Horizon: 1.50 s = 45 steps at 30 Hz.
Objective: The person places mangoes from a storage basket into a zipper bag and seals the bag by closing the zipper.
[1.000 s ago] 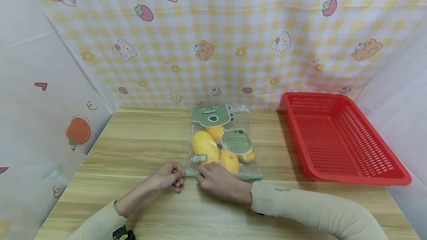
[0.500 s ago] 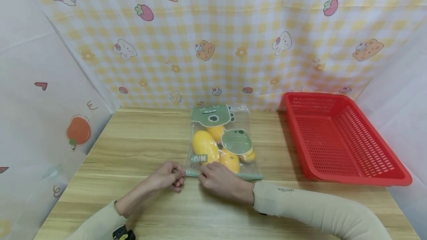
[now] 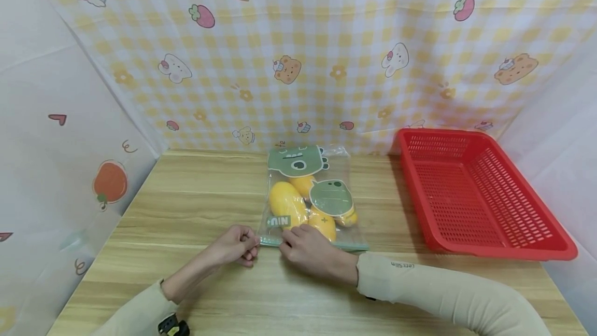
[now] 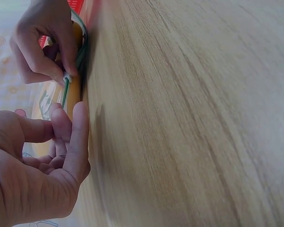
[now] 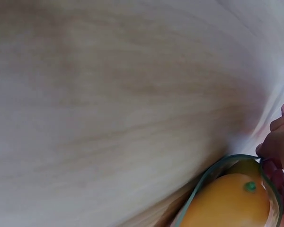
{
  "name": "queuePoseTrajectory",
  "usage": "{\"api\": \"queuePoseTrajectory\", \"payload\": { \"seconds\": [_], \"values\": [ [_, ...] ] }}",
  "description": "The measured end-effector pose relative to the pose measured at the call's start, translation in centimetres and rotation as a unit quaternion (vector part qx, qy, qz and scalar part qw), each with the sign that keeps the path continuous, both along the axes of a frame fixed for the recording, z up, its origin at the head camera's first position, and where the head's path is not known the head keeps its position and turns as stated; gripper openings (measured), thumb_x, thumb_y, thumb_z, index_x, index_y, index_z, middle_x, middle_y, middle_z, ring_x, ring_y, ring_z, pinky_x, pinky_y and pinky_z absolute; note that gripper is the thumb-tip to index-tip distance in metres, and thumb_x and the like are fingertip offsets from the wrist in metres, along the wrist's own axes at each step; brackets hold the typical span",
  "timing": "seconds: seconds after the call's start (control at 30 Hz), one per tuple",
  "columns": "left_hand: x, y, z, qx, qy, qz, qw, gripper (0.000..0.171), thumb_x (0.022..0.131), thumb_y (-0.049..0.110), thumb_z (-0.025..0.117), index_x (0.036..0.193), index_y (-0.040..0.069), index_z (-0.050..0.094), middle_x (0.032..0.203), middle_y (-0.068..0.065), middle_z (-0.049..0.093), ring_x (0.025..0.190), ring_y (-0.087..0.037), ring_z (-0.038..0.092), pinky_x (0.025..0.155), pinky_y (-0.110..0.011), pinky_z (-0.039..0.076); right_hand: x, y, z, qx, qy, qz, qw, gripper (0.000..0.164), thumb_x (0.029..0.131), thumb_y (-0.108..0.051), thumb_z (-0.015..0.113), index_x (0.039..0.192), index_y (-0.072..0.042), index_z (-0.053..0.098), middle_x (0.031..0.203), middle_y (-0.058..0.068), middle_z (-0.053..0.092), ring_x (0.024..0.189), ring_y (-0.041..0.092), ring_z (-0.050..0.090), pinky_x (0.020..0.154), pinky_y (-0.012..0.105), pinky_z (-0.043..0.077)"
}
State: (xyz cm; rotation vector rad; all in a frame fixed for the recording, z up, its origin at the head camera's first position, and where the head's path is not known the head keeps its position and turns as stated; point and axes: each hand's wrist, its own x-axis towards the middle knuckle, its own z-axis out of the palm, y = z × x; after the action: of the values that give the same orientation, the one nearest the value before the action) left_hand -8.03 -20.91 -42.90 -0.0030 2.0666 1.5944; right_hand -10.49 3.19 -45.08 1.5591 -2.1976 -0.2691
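A clear zip bag (image 3: 332, 198) with green cartoon prints lies flat on the table, its green zip edge (image 3: 351, 247) towards me. Several yellow fruits, one a large mango (image 3: 285, 201), show through the plastic. My left hand (image 3: 237, 248) pinches the bag's near left corner between thumb and finger. Just right of it, my right hand (image 3: 310, 253) pinches the zip strip, thumb and fingers curled; the left wrist view shows this grip of the right hand (image 4: 47, 45) too. In the right wrist view the bag's mouth gapes around an orange-yellow fruit (image 5: 227, 203) with a green stem end.
A red perforated plastic basket (image 3: 485, 249) stands at the right on the wooden table (image 3: 205, 185). Behind the table hangs a yellow checked curtain (image 3: 317, 40), and white printed cloth (image 3: 70, 144) covers the left side.
My right hand has slid slightly to the right along the zip edge, away from the left hand. My left hand stays at the corner; the bag hardly moves.
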Motion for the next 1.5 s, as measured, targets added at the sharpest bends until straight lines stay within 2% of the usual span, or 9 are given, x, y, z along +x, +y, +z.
{"api": "queuePoseTrajectory", "payload": {
  "seconds": [0.43, 0.7, 1.5],
  "values": [
    [-0.1, -0.1, -0.2, -0.003, 0.004, 0.000, 1.0000, 0.017, 0.106, 0.002, 0.050, 0.092, -0.005, 0.056, 0.076, -0.008, 0.060, 0.064, -0.013, 0.057, 0.067, -0.035, 0.061, 0.1, 0.3, 0.1, 0.010, 0.000, -0.003, 1.000, 0.007, 0.095, -0.017, 0.069, 0.099, -0.018, 0.075, 0.091, -0.006, 0.068, 0.077, 0.012, 0.062, 0.065, 0.025, 0.049],
    [-0.1, -0.1, -0.1, -0.005, 0.004, 0.004, 1.0000, 0.016, 0.106, 0.003, 0.051, 0.093, -0.006, 0.056, 0.077, -0.009, 0.060, 0.065, -0.014, 0.057, 0.068, -0.036, 0.061, 0.0, 0.6, -0.3, -0.009, 0.008, 0.007, 1.000, 0.009, 0.094, -0.016, 0.068, 0.099, -0.017, 0.075, 0.090, -0.008, 0.069, 0.072, 0.010, 0.063, 0.062, 0.024, 0.048],
    [-0.2, 0.0, -0.1, -0.002, 0.002, 0.008, 1.0000, 0.016, 0.105, 0.003, 0.052, 0.093, -0.006, 0.057, 0.077, -0.010, 0.060, 0.065, -0.014, 0.058, 0.068, -0.037, 0.061, -0.3, 1.3, -0.5, -0.022, -0.005, 0.025, 0.999, 0.009, 0.095, -0.016, 0.067, 0.100, -0.014, 0.075, 0.089, -0.007, 0.069, 0.073, 0.010, 0.063, 0.062, 0.025, 0.049]
  ]
}}
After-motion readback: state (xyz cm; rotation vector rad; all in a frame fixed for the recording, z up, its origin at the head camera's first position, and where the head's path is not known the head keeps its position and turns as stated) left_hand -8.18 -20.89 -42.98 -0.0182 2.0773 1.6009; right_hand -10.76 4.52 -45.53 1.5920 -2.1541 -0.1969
